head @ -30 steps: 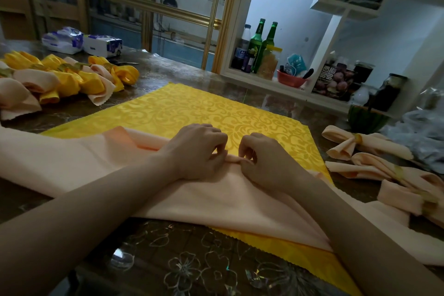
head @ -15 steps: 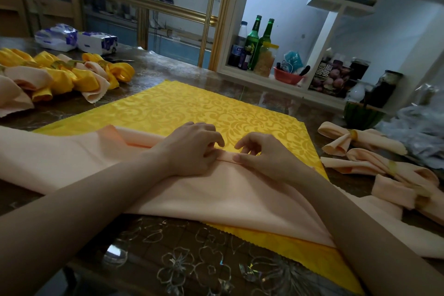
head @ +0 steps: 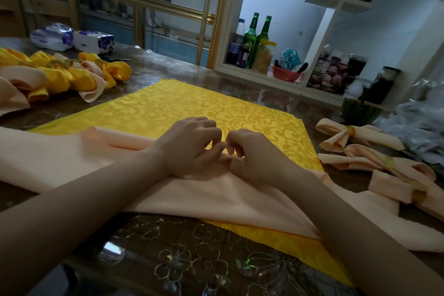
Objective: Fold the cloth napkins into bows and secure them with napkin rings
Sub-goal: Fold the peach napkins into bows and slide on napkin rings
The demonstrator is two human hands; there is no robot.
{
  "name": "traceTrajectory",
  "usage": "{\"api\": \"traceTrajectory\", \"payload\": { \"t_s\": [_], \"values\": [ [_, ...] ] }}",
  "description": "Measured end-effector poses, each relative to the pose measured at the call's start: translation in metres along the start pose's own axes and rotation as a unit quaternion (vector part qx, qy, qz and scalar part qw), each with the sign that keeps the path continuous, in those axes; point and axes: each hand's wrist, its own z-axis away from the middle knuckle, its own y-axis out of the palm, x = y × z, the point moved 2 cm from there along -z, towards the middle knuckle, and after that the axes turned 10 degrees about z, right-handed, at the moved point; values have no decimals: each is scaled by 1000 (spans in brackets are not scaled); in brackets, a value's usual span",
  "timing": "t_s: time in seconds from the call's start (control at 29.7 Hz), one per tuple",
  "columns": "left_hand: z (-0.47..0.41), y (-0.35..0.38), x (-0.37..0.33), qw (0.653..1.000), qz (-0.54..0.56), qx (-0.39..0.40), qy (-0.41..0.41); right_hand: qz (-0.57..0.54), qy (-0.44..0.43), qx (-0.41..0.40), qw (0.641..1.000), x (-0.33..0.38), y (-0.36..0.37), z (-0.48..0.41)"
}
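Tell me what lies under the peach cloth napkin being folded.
Under the plain peach cloth napkin lies a yellow patterned damask cloth, showing beyond its far and near edges, on the dark floral tabletop. Both hands, left and right, pinch the peach fold; anything else beneath is covered.

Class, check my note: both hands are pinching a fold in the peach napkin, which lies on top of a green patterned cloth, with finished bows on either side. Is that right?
Not quite. The head view shows the cloth under the peach napkin is yellow, not green. The rest holds: the left hand and right hand pinch a fold at its middle, and finished bows lie on either side.
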Motion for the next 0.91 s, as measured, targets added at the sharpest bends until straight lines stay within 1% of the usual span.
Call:
{"api": "traceTrajectory", "payload": {
  "t_s": [0.1,0.17,0.27,0.44,0.51,0.54,0.64,0.67,0.71,0.74,0.81,0.84,0.91],
  "values": [
    [2,-2,-3,1000,-10,-12,-9,-2,5,55,998,-4,-7,-1],
    [3,0,-1,1000,-12,-6,-23,-43,22,85,995,-8,-13,0],
    [4,2,4,999,-7,-2,-49,-103,44,70,991,-14,-13,1],
    [2,4,9,995,-2,18,-94,-132,69,54,987,-18,-7,0],
    [1,6,12,992,5,31,-120,-112,80,33,990,-15,-2,1],
    [0,7,13,991,4,38,-131,-85,83,18,993,-13,2,1],
    [-2,11,14,984,-27,77,-161,63,54,-23,996,-1,11,1],
    [-2,13,14,981,-42,89,-165,87,41,-28,995,1,13,2],
    [-3,13,13,980,-53,96,-168,80,36,-20,996,2,13,1],
    [-2,13,12,978,-55,101,-172,54,37,4,998,3,15,1],
    [-2,12,13,975,-53,113,-185,11,44,78,996,1,23,0],
    [-1,13,14,971,-66,129,-191,10,50,114,992,-1,27,-1],
    [1,15,19,956,-106,181,-206,23,59,150,987,-4,31,-3]
  ]
}}
